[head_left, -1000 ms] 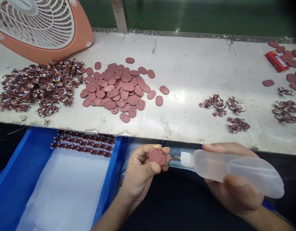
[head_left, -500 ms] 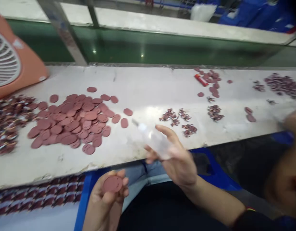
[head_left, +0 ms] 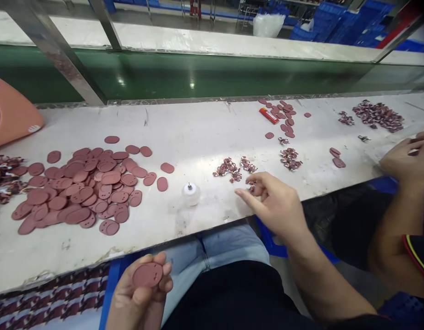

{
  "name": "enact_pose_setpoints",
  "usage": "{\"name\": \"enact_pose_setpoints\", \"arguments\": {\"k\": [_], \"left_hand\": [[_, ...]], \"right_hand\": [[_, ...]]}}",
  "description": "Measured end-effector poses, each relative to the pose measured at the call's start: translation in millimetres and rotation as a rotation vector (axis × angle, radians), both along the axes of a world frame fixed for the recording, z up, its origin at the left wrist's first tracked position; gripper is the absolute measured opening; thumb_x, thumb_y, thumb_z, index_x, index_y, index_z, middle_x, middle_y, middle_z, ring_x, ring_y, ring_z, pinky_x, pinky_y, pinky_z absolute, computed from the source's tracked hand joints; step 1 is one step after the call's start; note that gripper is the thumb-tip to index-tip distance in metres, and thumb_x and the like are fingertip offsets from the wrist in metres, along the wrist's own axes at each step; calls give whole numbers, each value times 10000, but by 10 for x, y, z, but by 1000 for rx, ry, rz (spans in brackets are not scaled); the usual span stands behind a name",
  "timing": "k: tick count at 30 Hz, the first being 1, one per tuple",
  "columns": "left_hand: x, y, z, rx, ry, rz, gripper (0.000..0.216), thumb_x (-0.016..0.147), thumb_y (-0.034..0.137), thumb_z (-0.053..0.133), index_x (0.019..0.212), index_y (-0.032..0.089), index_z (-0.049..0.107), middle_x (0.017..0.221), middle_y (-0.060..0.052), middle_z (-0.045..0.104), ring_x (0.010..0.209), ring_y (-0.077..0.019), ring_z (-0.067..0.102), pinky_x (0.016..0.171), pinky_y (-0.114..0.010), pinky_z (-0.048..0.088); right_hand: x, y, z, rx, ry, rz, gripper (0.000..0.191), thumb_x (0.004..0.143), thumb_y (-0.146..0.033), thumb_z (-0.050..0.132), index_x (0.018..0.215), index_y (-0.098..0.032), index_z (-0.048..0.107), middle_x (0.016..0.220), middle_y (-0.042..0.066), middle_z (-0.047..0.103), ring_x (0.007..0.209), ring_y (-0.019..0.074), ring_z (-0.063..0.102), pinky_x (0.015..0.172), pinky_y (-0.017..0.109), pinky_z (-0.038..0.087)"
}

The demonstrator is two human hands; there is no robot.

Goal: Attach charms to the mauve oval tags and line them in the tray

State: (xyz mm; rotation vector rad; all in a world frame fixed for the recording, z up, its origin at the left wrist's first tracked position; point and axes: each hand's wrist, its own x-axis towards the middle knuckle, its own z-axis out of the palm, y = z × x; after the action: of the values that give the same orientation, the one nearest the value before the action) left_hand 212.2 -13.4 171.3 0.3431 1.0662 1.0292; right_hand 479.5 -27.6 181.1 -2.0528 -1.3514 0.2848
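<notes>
My left hand (head_left: 139,293) is closed around a dull red oval disc (head_left: 147,275) with small holes near one end, its flat face up, below the table's near edge. Over the table, my right hand (head_left: 279,204) has thumb and forefinger apart, reaching above a small cluster of dark red and metallic pieces that its fingers partly cover. Just beyond the fingertips lie more such pieces (head_left: 229,167). A clear squeeze bottle (head_left: 191,196) with a white cap and thin tip stands upright on the table, left of my right hand.
A large pile of red oval discs (head_left: 77,188) spreads over the left of the white table (head_left: 184,123). An orange fan (head_left: 15,114) stands at far left. Farther right are a red tube-shaped object (head_left: 269,116), heaps of small pieces (head_left: 377,114) and another person's hands (head_left: 408,158).
The bottle, which my right hand was holding, now stands on the table, let go. That hand has moved right to the small pieces. My left hand still holds the disc.
</notes>
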Motion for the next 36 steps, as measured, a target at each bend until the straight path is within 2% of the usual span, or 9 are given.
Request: {"name": "enact_pose_setpoints", "arguments": {"k": [2, 5, 9, 14, 19, 21, 23, 30, 36], "left_hand": [[53, 1, 11, 10, -9, -12, 364, 537, 261, 973, 856, 259, 799, 842, 10, 821, 702, -143, 758, 593, -135, 578], [120, -2, 48, 12, -2, -35, 384, 507, 267, 985, 843, 245, 800, 832, -5, 818, 694, -154, 757, 580, -143, 574], [146, -31, 126, -71, 17, -45, 397, 474, 323, 996, 813, 258, 800, 821, -3, 812, 667, -150, 747, 559, -147, 562], [135, -74, 151, -128, -20, -152, 388, 519, 353, 983, 836, 230, 795, 897, -38, 798, 723, -164, 748, 532, -151, 546], [114, -62, 69, -118, -170, -348, 345, 618, 347, 944, 888, 201, 786, 912, -65, 775, 781, -176, 755, 459, -111, 488], [106, -57, 60, -127, -245, -421, 344, 618, 358, 942, 882, 200, 787, 857, -57, 771, 762, -179, 755, 463, -122, 510], [100, -62, 67, -127, -288, -457, 334, 610, 371, 944, 845, 193, 787, 815, -45, 764, 730, -169, 746, 467, -130, 523], [54, -120, 50, -111, -308, -480, 407, 574, 458, 946, 793, 157, 779, 674, -28, 712, 640, -132, 703, 495, -123, 517], [37, -119, 22, -102, -349, -459, 353, 597, 433, 941, 741, 163, 766, 676, -16, 714, 638, -111, 696, 515, -118, 531]], "right_hand": [[168, -76, -9, -82, -62, -57, 311, 822, -486, 742, 912, -197, 670, 695, 27, 612, 635, 218, 576, 621, 334, 396], [288, -81, -19, -168, -68, -35, 235, 763, -416, 782, 765, -222, 649, 637, 6, 625, 584, 201, 567, 575, 307, 356], [334, -112, 53, -163, 51, -1, 106, 817, -320, 704, 855, -222, 697, 656, 10, 683, 574, 197, 627, 562, 314, 445], [242, -289, 148, -104, 407, 167, 408, 937, -518, 581, 1155, -194, 702, 906, 88, 787, 753, 217, 767, 597, 316, 625], [-91, -319, 184, -170, 1046, 402, 213, 948, -389, 675, 1103, -256, 737, 1060, 85, 791, 886, 196, 780, 645, 229, 640], [-247, -279, 211, -160, 1147, 493, 144, 957, -323, 678, 1084, -305, 742, 1111, 45, 781, 967, 173, 763, 747, 225, 636], [-387, -230, 248, -101, 1066, 568, 151, 954, -272, 678, 1074, -330, 749, 1106, 23, 765, 994, 157, 741, 809, 232, 619], [-633, -130, 392, -3, 567, 755, 179, 929, -184, 692, 1066, -290, 739, 905, 3, 744, 794, 131, 714, 702, 213, 574], [-624, -121, 462, -24, 392, 836, 152, 945, -188, 678, 1064, -278, 700, 900, -36, 753, 780, 84, 706, 701, 164, 547]]}}
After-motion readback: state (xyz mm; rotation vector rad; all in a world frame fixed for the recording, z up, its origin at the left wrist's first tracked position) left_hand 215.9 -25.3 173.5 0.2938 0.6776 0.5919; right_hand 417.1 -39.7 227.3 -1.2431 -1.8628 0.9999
